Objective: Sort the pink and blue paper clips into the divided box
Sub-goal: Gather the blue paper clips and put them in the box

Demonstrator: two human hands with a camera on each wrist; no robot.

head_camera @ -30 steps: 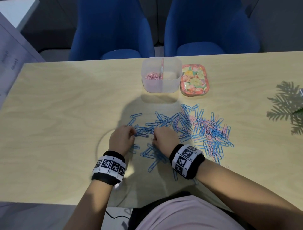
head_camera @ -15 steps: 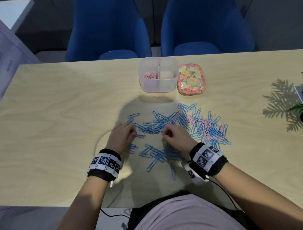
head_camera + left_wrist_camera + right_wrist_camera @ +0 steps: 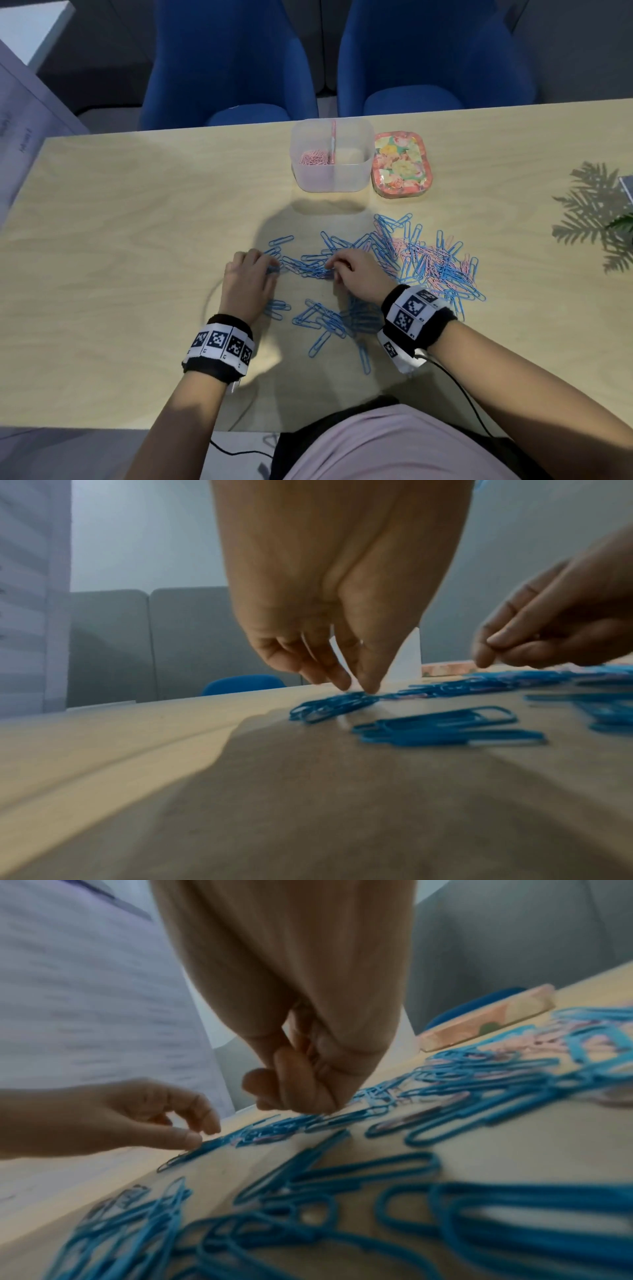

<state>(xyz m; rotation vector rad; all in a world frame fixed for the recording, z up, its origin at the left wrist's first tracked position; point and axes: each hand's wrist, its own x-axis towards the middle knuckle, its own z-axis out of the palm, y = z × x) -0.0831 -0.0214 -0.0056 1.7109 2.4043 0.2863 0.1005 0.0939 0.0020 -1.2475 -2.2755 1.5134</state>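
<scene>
Pinching down with thumb and fingertips, the left hand (image 3: 329, 631) presses on a small bunch of blue wire paper clips (image 3: 334, 706) on the pale wooden table (image 3: 137, 240) — beside it, the right hand (image 3: 356, 274) curls its fingers over more blue clips, whether it grips one I cannot tell. Beyond both hands stands the translucent divided plastic box (image 3: 331, 171), pink paper clips (image 3: 313, 159) in its left compartment — mixed pink and blue clips (image 3: 435, 260) lie right of the right hand.

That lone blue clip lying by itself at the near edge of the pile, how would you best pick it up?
The lone blue clip lies flat on the table with its long axis running roughly toward the person. I'd come from above and pinch across its narrow width near the middle, since both long sides look free.
</scene>
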